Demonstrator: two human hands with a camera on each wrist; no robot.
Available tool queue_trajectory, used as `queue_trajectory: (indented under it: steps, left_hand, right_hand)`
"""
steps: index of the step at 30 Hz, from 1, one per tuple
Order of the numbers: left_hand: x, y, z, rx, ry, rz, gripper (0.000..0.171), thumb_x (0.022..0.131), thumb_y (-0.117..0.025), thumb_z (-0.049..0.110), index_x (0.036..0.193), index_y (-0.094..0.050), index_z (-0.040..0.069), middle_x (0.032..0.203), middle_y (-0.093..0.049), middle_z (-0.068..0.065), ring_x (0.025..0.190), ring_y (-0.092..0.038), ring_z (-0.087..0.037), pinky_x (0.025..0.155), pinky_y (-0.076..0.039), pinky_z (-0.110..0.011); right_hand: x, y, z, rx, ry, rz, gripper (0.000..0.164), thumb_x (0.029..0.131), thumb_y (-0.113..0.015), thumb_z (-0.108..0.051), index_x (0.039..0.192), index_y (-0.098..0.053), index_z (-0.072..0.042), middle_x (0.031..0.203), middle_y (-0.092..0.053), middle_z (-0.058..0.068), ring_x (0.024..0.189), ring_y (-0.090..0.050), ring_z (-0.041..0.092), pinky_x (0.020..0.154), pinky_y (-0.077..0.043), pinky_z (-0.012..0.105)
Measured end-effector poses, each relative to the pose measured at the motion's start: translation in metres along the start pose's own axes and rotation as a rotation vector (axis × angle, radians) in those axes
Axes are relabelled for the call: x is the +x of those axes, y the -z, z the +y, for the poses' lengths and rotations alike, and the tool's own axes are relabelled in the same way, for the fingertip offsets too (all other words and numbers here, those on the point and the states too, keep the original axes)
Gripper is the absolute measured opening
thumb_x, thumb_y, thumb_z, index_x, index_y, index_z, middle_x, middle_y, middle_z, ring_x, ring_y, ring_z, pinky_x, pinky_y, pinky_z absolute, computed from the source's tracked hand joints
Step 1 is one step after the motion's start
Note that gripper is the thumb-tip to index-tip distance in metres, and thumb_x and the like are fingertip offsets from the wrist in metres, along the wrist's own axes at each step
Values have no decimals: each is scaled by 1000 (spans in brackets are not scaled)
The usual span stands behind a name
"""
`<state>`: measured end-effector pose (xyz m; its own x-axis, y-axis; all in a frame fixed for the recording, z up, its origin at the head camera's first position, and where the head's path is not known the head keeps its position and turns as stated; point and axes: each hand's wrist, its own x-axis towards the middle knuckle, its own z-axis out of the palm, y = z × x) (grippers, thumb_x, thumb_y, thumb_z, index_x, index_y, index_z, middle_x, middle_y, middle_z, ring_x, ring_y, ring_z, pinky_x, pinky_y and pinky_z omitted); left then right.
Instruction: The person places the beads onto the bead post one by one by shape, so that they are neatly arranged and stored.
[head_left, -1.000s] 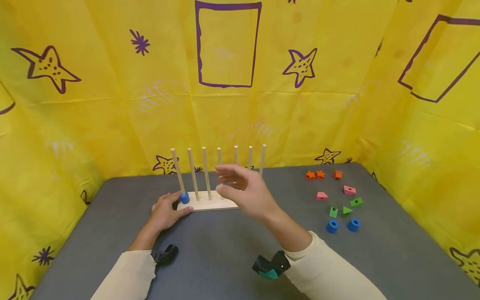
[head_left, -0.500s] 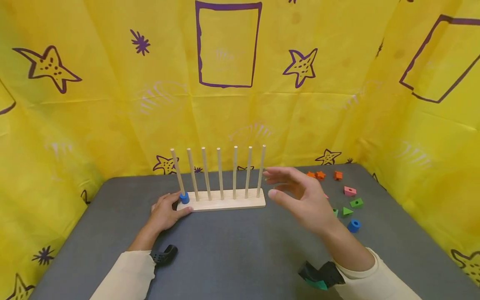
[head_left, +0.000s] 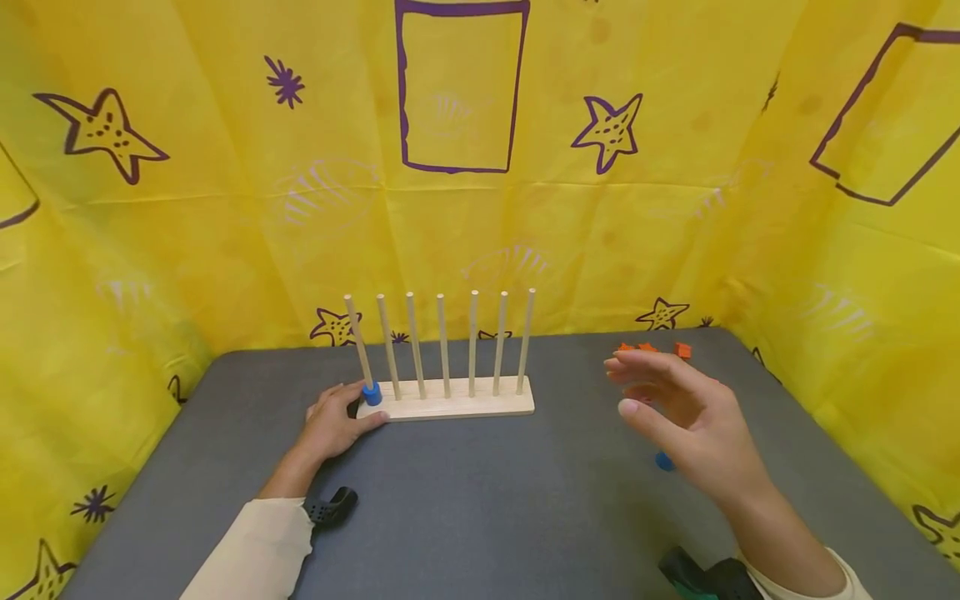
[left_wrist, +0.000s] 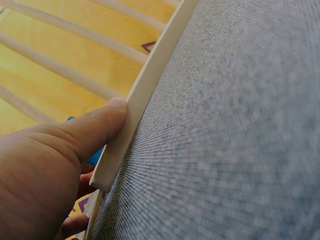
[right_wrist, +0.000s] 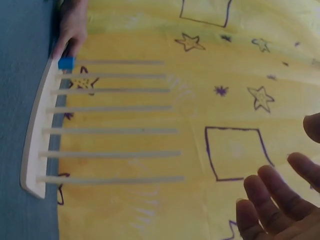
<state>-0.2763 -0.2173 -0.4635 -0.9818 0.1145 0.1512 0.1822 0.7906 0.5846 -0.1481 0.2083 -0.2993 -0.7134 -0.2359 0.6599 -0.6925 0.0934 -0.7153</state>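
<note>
A pale wooden peg board [head_left: 457,407] with several upright pegs stands on the grey table. On its leftmost peg a blue ring-like block [head_left: 372,395] sits at the base. My left hand [head_left: 330,425] grips the board's left end. In the left wrist view the thumb [left_wrist: 100,127] presses the board's front edge, with other fingers behind it. My right hand [head_left: 697,433] hovers over the table's right side, fingers loosely bent, holding nothing. It hides most of the loose blocks there. A blue block [head_left: 664,461] peeks out beside it.
Small orange blocks [head_left: 682,350] lie at the back right of the table [head_left: 480,500]. A yellow cloth [head_left: 480,217] with purple drawings rises behind the table and along its sides.
My right hand has moved from in front of the pegs to the right, over the loose blocks, now covering most of them. The left hand stays on the board's end.
</note>
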Motion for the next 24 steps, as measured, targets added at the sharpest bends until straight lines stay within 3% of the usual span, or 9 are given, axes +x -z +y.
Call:
queue_trajectory:
  steps: [7,12,19,24]
  left_hand:
    - [1,0,1,9,-2,-5,74,85,-73,41,139,-48,-5,141,-44,-27,133,-23,-50,100,-13,-66]
    - [1,0,1,3,-1,-4,74,85,-73,41,138,-48,-4,141,-44,-26,133,-23,-50,100,-12,-67]
    - [0,1,3,3,-3,1,73,85,-74,39,138,-49,-5,141,-44,-25,133,-23,-50,101,-12,-67]
    - [0,0,3,7,5,-8,75,85,-73,41,139,-47,-5,141,-44,-25,133,-23,-50,101,-12,-66]
  right_hand:
    - [-12,24,6,55,47,35,45,78,-55,30,123,-50,21,116,-60,25,104,-61,28,88,-48,28]
    - [-24,49,11,-69,-55,156,46,81,-57,26,126,-53,15,117,-62,19,108,-57,25,90,-44,23]
    - [-44,74,25,-299,-215,303,40,88,-60,14,127,-57,7,115,-65,8,99,-61,16,80,-48,15]
    - [-59,88,42,-467,-328,329,37,91,-64,3,127,-59,1,111,-66,-5,95,-61,8,77,-47,13]
